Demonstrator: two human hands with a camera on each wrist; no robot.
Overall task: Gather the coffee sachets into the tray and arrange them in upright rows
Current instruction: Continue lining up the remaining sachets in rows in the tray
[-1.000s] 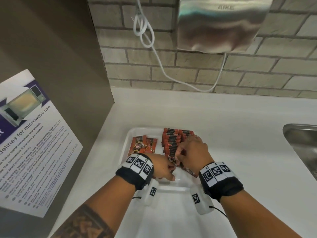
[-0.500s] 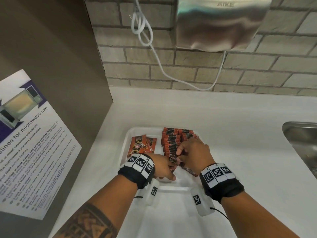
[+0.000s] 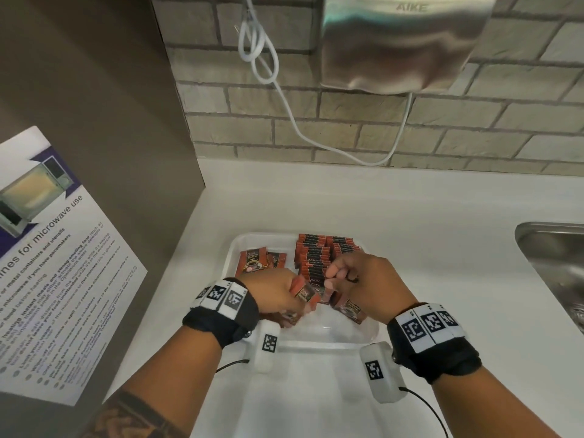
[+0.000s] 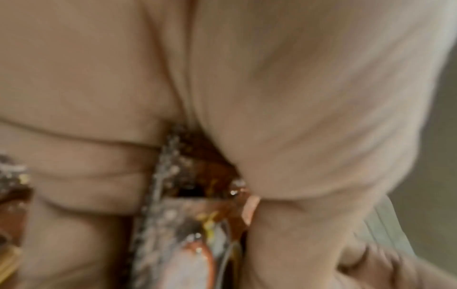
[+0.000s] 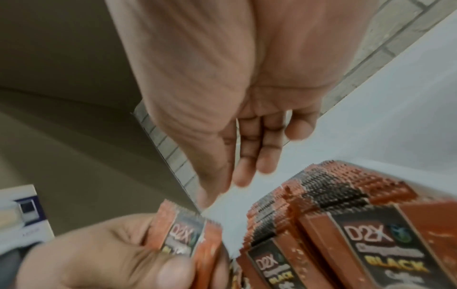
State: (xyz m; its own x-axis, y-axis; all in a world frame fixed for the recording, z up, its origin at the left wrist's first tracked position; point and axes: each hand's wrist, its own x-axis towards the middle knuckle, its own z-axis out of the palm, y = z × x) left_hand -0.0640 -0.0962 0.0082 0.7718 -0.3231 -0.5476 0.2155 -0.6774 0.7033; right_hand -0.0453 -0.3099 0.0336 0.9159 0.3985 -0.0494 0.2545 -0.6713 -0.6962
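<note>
A translucent white tray (image 3: 316, 346) sits on the counter in front of me. Orange-and-black coffee sachets (image 3: 319, 257) stand upright in rows at its far right, also close up in the right wrist view (image 5: 333, 205). Two more sachets (image 3: 252, 263) lean at the far left. My left hand (image 3: 271, 295) grips a small bundle of sachets (image 3: 305, 294) just above the tray; the left wrist view is blurred, with that bundle (image 4: 188, 215) between thumb and fingers. My right hand (image 3: 363, 279) hovers over the rows, fingers (image 5: 247, 136) relaxed and holding nothing. A few sachets (image 3: 349, 308) lie beneath it.
A steel hand dryer (image 3: 401, 42) with a looped white cable (image 3: 284, 105) hangs on the brick wall behind. A steel sink (image 3: 556, 263) is at the right. A brown panel carrying a microwave notice (image 3: 47, 263) stands at the left. White counter (image 3: 410, 210) surrounds the tray.
My left hand has risen from the tray's near end with a bundle of sachets. My right hand has let go of the sachet row and lifted slightly.
</note>
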